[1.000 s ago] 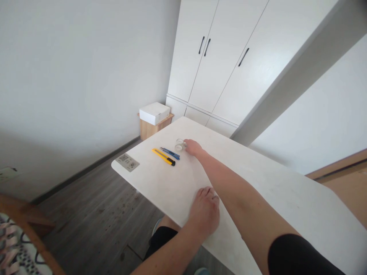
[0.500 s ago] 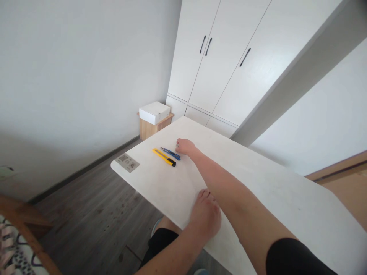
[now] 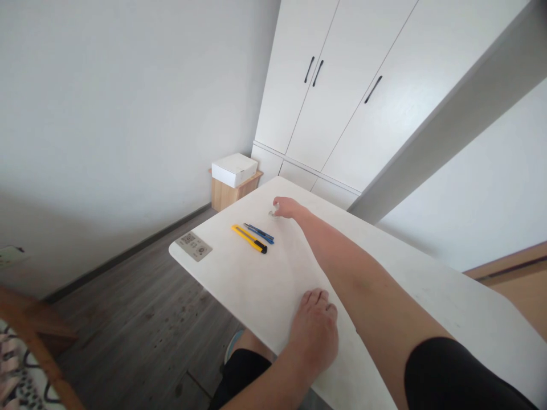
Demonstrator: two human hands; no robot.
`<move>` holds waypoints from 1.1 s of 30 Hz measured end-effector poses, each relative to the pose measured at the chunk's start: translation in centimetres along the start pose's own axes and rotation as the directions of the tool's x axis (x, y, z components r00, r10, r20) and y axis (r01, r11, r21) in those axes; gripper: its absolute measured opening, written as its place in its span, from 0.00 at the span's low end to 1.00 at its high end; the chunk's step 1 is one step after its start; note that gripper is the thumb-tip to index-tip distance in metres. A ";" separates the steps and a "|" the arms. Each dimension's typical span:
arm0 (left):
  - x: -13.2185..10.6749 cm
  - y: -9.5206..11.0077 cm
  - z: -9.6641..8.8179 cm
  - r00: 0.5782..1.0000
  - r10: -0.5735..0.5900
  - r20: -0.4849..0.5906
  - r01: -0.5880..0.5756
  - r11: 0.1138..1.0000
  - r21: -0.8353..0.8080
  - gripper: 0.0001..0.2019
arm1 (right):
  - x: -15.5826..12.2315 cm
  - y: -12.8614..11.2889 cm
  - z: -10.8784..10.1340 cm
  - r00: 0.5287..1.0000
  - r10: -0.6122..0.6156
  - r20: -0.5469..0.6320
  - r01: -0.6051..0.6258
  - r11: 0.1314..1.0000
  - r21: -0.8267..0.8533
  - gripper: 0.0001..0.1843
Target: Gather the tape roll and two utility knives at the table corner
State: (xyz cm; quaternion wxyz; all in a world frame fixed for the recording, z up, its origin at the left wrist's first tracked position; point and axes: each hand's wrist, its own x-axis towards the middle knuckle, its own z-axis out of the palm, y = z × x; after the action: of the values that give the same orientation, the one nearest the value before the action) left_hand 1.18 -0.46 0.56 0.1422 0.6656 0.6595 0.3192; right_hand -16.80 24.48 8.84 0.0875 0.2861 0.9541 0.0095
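Centre frame: right hand (image 3: 285,207) fingers clamped round small clear jar (image 3: 273,209); glass, light, slippery, breakable; hold by sides. Left hand (image 3: 315,333) flat on counter (image 3: 427,296), fingers together.

Soft, even daylight, faint shadows, sharp focus, and strong wide-angle bending of lines toward the edges.

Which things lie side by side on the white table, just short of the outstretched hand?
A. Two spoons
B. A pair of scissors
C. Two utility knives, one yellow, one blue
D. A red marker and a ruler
C: a yellow utility knife and a blue utility knife lie side by side on the table.
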 end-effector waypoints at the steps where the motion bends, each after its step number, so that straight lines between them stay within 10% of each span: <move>1: 0.0 0.0 0.1 1.000 0.001 0.004 -0.001 1.000 -0.009 0.19 | 0.3 -0.2 0.2 1.000 -0.013 0.019 0.013 1.000 0.002 0.25; 33: -0.1 0.0 0.0 1.000 0.013 -0.022 -0.014 1.000 -0.028 0.17 | 1.2 -1.4 0.5 0.970 -0.150 0.190 0.167 0.983 -0.081 0.27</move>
State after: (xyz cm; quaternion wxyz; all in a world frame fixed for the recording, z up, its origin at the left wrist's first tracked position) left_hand 1.16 -0.54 0.50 0.1423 0.6644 0.6519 0.3367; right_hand -18.45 24.00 8.02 0.1888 0.2040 0.9603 0.0223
